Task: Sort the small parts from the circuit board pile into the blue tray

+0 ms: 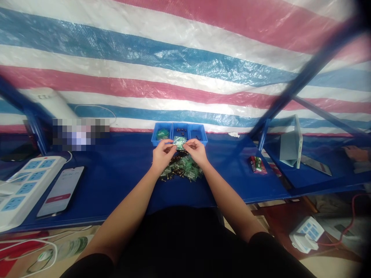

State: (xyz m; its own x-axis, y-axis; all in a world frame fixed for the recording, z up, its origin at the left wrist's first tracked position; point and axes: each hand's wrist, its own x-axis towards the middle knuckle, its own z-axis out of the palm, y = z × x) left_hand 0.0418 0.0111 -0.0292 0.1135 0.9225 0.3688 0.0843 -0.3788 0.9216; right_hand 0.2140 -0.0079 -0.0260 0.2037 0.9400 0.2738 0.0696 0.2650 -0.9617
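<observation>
Between my two hands is a small clear packet with green printing, its contents too small to make out. My left hand pinches its left edge and my right hand pinches the right one. Below them on the blue table lies a pile of green packets and small brass-coloured pieces, partly hidden by my hands. Just behind stands a blue three-part bin. Its left compartment holds green packets, the middle one a few small dark pieces, and the right one a little dark piece.
At left are a phone and a white power strip. A red and green box and a tablet in a stand case stand at right. Blue metal posts rise from the table. Another person's hand shows far right.
</observation>
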